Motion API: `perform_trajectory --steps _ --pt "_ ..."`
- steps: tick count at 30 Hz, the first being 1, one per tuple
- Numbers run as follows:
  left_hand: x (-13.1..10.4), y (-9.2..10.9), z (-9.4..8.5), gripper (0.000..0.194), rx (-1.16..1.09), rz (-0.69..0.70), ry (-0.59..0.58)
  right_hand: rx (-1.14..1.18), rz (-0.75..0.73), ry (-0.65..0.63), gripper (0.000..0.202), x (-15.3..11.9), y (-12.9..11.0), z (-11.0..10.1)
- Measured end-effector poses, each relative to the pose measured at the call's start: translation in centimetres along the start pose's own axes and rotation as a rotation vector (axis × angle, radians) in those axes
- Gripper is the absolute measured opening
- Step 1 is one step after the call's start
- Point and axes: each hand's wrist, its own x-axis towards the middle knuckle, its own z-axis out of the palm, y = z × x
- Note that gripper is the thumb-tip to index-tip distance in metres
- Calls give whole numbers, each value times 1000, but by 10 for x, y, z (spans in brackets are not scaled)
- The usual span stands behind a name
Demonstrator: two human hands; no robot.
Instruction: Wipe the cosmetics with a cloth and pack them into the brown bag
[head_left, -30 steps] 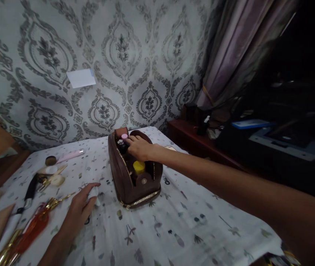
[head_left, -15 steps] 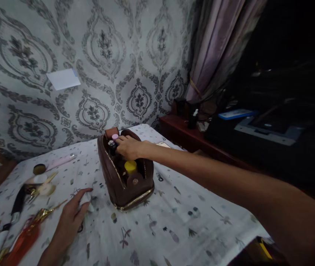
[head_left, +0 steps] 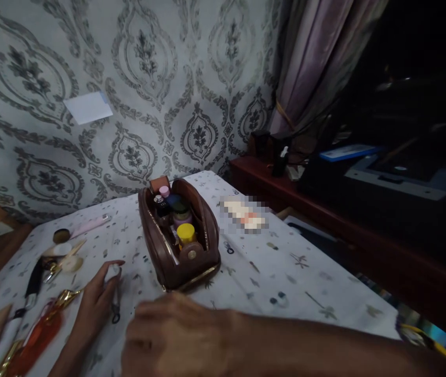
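Observation:
A brown leather cosmetic bag [head_left: 154,251] stands unzipped on the patterned cloth. Inside are a yellow-lidded jar [head_left: 186,233], a pink-capped bottle [head_left: 164,191], a dark bottle [head_left: 162,205] and other containers. To the left of the bag, my left hand [head_left: 96,296] rests at the cloth with thumb and index finger around a small whitish thing [head_left: 113,271], its kind unclear. Across the near edge of the view lies my right hand [head_left: 171,332], back upward and blurred, in front of the bag; its fingers are largely hidden, and anything under them cannot be seen.
On the left lie an orange bottle with gold parts [head_left: 42,337], a black-handled brush [head_left: 34,283], a pink tube [head_left: 89,225] and a round dark lid [head_left: 61,235]. A blurred-out pale packet [head_left: 244,212] lies right of the bag. A dark red wooden ledge [head_left: 254,175] runs behind.
My right hand has come out of the bag and moved down toward me, uncovering the containers inside. My left hand stays by the whitish thing, nearly unmoved.

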Motion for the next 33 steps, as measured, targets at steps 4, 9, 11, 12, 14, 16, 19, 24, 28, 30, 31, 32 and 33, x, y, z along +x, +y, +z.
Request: perform_trajectory --steps 4,9,11,12,14,16,19,24,28,30,31,32,33 --pt "0 6 3 32 4 -16 1 186 -24 -89 17 8 -16 54" --pt "-2 13 7 28 -8 57 51 468 341 -17 30 32 -14 103" --pt "-2 18 7 30 14 65 53 677 526 93 36 42 -13 117" --pt "-2 20 6 32 26 65 48 780 607 137 39 47 -12 123" --pt "-2 22 4 35 57 47 36 972 716 209 38 58 -10 132" --pt "-2 19 -1 39 79 20 48 1131 765 263 33 69 -10 139" --pt "-6 9 -11 47 104 -28 102 1318 790 315 25 81 -13 147" --pt "-12 -13 -42 51 144 -99 208 1461 761 317 24 88 -17 153" --pt "1 -30 -83 38 126 -116 308 1450 700 323 27 82 -17 153" --pt "14 -42 -107 25 111 -146 404 1444 687 310 27 79 -17 153" --pt "21 -49 -119 21 105 -172 453 1440 682 301 28 78 -17 154" --pt "28 -57 -131 19 97 -201 498 1430 678 294 28 78 -16 154" --pt "35 -66 -142 19 87 -230 537 1415 675 288 29 77 -16 155"
